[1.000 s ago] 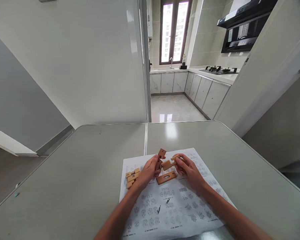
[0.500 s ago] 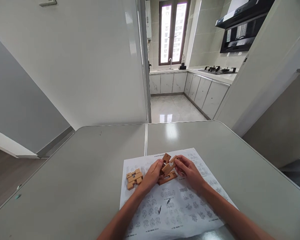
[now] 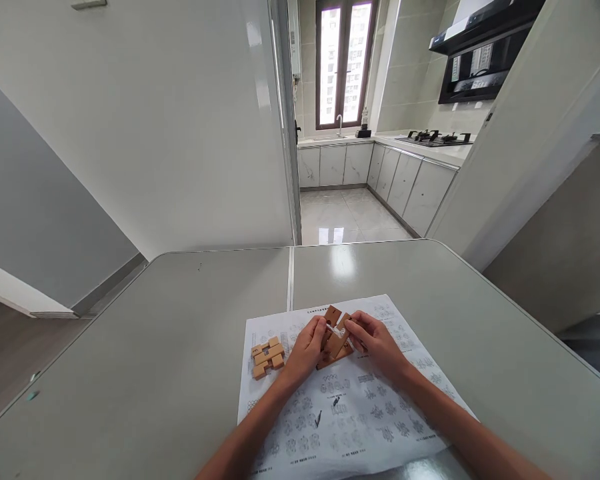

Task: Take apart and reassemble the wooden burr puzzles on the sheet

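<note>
My left hand (image 3: 306, 348) is closed on a dark wooden puzzle piece (image 3: 333, 314) near the far part of a printed sheet (image 3: 350, 427). My right hand (image 3: 376, 339) pinches a notched wooden puzzle piece (image 3: 336, 345), which slants across the dark one. Whether the two pieces interlock I cannot tell, as my fingers cover part of them. Under them, a reddish-brown slotted piece (image 3: 347, 350) shows at its end. Left of my left hand lie several lighter notched wooden pieces (image 3: 269, 357), side by side on the paper.
Puzzle diagrams and two dark marks are printed or drawn on the sheet. It rests on a grey table (image 3: 180, 360) with a seam (image 3: 291, 280) running away from me. Behind the table's far edge, a doorway leads to a kitchen with cabinets (image 3: 425, 193) and a gas hob (image 3: 435, 139).
The notched piece in my right hand has turned steeper and dropped slightly toward me, covering more of the slotted piece below. My left hand has hardly moved.
</note>
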The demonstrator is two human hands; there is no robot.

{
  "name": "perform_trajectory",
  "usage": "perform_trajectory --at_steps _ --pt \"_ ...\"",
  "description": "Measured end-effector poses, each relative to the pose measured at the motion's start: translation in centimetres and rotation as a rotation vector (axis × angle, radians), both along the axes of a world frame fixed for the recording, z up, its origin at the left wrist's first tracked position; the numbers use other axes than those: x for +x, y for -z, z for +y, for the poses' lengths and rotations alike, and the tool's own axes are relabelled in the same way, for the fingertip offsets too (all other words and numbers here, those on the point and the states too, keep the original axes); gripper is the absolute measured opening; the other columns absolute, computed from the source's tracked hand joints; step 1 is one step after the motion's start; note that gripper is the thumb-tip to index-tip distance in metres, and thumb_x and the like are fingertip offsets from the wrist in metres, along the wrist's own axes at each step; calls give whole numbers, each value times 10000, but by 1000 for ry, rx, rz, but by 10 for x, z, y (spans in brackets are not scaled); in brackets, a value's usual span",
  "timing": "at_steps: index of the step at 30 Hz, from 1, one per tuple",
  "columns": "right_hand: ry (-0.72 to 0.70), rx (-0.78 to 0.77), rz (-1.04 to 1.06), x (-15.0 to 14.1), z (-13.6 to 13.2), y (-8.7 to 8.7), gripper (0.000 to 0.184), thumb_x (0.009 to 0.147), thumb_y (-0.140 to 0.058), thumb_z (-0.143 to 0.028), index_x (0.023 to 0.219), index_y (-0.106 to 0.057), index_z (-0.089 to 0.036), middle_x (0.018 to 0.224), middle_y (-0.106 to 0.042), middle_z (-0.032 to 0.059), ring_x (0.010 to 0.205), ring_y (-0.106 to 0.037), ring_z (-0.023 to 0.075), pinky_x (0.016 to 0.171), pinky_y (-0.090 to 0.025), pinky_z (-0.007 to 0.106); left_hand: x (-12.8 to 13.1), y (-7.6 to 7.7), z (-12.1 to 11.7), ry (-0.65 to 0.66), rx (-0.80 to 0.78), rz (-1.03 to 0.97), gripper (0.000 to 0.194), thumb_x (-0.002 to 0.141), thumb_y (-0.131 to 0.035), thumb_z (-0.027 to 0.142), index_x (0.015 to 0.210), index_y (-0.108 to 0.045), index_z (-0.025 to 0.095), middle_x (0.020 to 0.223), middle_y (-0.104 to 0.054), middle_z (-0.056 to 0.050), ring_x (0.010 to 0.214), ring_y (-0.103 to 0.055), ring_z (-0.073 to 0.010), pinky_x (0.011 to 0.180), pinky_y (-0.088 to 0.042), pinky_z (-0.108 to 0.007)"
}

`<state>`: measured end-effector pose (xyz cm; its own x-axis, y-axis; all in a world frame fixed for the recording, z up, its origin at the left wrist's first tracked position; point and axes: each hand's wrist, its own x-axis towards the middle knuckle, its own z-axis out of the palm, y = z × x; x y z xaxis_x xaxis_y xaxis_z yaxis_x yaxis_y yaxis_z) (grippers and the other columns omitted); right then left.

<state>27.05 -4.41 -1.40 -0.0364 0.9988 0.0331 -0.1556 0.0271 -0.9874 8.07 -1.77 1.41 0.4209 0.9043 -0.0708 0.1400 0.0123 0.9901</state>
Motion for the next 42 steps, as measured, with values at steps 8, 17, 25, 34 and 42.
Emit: perform_trajectory --at_steps 8,17,25,34,42 --pt "-5 -9 -15 -2 -3 -4 430 933 -680 -598 779 -532 -225 543 -466 -67 490 -345 105 505 -253 269 0 -1 -3 62 -99 -46 561 957 -432 755 1017 -560 212 717 -534 38 460 -443 -96 435 -339 -231" --pt "-2 2 -48 -2 -2 -4 469 902 -693 -642 754 -537 -225 509 -463 -69 463 -343 105 503 -271 273 1 1 -3 29 -62 -41 538 967 -427 732 1044 -552 215 931 -684 -36 453 -490 -98 416 -374 -237" --pt "-28 -5 -41 -3 -3 -5 455 902 -692 -642 769 -545 -232 519 -487 -65 469 -355 115 514 -282 280 1 -1 -6 -7 17 25 541 970 -413 739 970 -557 217 745 -585 12 476 -477 -117 434 -392 -238" --pt "-34 -7 -6 -3 -4 -2 436 919 -691 -608 778 -527 -229 528 -488 -68 477 -363 109 523 -297 278 -1 1 -5 21 29 33 538 987 -411 712 1012 -578 200 720 -548 16 474 -449 -112 448 -366 -240" --pt "-23 -24 -9 -2 -3 0 461 901 -695 -633 765 -512 -232 530 -467 -70 489 -357 115 525 -292 277 -2 -1 -7 45 27 23 536 993 -396 713 1018 -572 207 707 -546 22 465 -466 -116 453 -383 -248"
